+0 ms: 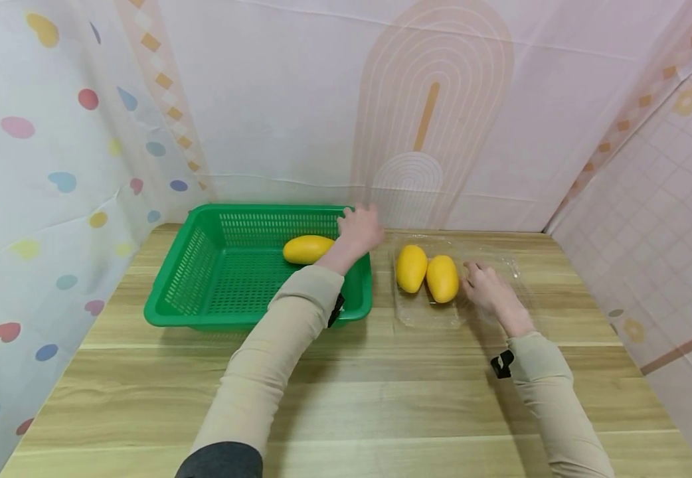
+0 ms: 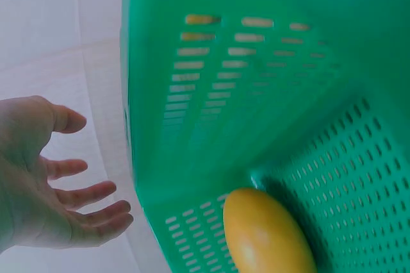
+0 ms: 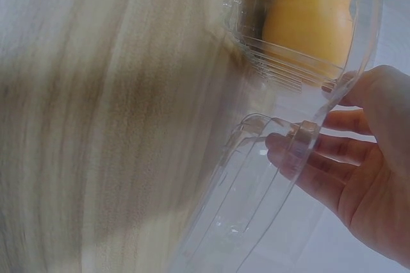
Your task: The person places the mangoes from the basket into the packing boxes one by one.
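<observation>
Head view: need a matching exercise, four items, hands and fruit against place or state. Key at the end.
Items
1. Left hand
2. Lone yellow fruit
3. Right hand
4. Pair of yellow fruits

Places or states
A. Holding the clear container by its edge
B. Side by side in the clear container
C. Holding nothing, near the basket's rim
D. Inside the green basket

Pairs: 1-C, 2-D, 3-A, 4-B

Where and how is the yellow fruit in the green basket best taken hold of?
Perhaps best around its middle, from above: the yellow fruit lies on its side, longer than wide, and the green basket is open at the top.
</observation>
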{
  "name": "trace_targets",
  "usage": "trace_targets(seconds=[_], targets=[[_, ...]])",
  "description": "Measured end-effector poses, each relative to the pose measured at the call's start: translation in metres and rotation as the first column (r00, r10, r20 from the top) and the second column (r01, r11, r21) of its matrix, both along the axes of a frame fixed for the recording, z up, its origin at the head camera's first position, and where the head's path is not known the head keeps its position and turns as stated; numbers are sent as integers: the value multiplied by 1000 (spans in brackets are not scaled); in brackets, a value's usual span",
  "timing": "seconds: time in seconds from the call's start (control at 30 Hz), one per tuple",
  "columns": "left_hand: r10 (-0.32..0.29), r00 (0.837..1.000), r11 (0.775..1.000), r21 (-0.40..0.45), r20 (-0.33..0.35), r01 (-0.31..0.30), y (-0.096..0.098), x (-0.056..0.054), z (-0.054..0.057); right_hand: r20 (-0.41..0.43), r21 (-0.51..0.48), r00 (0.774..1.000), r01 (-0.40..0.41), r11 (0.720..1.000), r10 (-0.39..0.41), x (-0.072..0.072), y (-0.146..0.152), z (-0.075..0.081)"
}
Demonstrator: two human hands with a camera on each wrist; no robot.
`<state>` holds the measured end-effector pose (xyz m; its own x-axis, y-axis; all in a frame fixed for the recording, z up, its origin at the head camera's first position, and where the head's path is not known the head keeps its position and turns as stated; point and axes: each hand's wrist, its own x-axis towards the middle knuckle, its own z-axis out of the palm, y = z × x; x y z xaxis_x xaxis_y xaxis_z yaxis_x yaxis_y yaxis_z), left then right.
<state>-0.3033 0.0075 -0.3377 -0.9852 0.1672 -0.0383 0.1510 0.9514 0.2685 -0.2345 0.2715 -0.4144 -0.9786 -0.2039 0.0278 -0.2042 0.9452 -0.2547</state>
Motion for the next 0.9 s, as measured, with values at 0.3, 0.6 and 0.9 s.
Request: trace_targets(seconds=[0.3,0.6,0.9], targets=[[-76,990,993,-79,119,86,-26,-4,4,-33,6,999,-12,1000,13,-1,1,-1],[-134,962,968,-178,236,178,-65,-15,3,-29,13,1000,-10,1000,11,-1,1,-2],[-203,934,915,-283,295,288,-89,-17,-7,-2,13,1000,0,1000,1,-1,2,-1]])
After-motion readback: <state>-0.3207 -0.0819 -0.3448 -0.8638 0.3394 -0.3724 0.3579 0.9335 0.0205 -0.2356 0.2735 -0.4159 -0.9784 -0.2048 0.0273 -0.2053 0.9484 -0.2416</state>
